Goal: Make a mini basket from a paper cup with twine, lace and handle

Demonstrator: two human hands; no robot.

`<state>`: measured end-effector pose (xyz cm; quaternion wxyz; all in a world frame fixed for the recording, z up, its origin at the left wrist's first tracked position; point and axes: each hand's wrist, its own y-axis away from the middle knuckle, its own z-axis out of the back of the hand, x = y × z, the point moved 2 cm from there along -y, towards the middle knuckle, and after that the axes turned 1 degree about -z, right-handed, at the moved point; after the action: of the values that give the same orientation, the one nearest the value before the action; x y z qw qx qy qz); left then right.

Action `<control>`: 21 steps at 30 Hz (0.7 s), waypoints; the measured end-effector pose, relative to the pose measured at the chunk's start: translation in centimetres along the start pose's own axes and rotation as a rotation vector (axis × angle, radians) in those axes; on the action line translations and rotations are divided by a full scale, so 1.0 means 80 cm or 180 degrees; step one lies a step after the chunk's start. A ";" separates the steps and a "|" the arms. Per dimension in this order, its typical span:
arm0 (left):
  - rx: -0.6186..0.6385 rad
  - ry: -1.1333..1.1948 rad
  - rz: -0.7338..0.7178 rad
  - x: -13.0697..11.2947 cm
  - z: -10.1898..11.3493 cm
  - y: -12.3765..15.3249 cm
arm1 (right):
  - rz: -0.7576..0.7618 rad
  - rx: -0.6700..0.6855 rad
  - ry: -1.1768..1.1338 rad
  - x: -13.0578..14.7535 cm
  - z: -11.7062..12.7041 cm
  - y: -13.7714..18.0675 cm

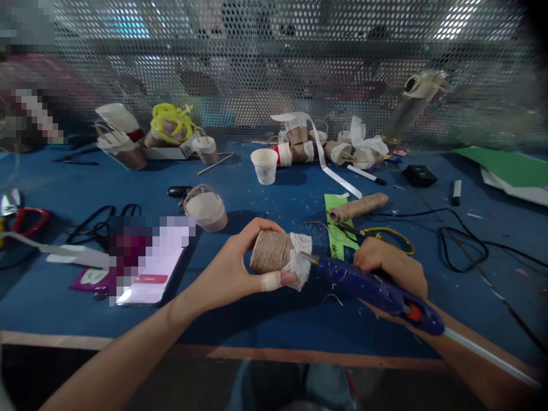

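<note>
My left hand (240,265) is wrapped round a twine-covered cup (272,251), which lies on its side above the table with its rim to the right. White lace (302,260) runs about that rim, and my left thumb, with a plaster on it, presses near the lace. In my right hand (391,265) is a blue glue gun (363,285), a white glue stick coming out of its back end. The gun's metal nozzle points left and meets or nearly meets the lace; I cannot tell if they touch.
A twine roll (359,206) and yellow-handled scissors (389,237) lie beyond my right hand. A white paper cup (264,165) and a finished-looking small basket (206,210) stand farther back. A phone (149,279) lies left; a black cable (462,245) curls at right. Perforated metal (257,74) closes the back.
</note>
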<state>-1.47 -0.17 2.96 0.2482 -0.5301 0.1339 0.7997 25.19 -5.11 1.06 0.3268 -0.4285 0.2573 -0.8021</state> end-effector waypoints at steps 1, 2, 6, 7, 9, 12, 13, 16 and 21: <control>-0.0011 0.0008 -0.0013 0.000 0.000 0.000 | 0.0014 0.0036 -0.0011 0.001 0.000 -0.001; -0.0031 0.0013 -0.0018 0.000 0.000 0.001 | 0.0002 0.0075 0.0001 0.001 0.000 -0.001; -0.0086 -0.0007 -0.0029 0.001 -0.001 0.000 | -0.0174 0.0065 0.0111 0.001 0.000 -0.002; -0.0084 -0.0003 -0.0036 0.000 -0.001 -0.001 | -0.0156 0.0040 0.0100 0.001 0.001 -0.001; -0.0084 0.0017 -0.0042 0.000 -0.002 -0.001 | -0.0061 0.0055 0.0034 0.001 0.000 -0.001; -0.0097 0.0009 -0.0018 0.000 -0.001 -0.002 | 0.0031 0.0105 -0.0041 0.001 -0.001 -0.001; -0.0094 0.0000 -0.0001 0.000 -0.001 -0.002 | -0.0025 0.0112 -0.0018 0.001 -0.001 -0.001; -0.0057 -0.0006 0.0025 -0.001 0.000 -0.001 | -0.0245 0.0081 0.0081 0.000 0.000 -0.002; -0.0027 -0.0050 -0.0028 -0.004 0.001 -0.002 | -0.0040 0.0034 -0.0024 0.000 0.000 0.001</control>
<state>-1.34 -0.08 3.32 0.2504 -0.5254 0.1262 0.8033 25.22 -5.16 0.98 0.3249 -0.4313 0.2491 -0.8039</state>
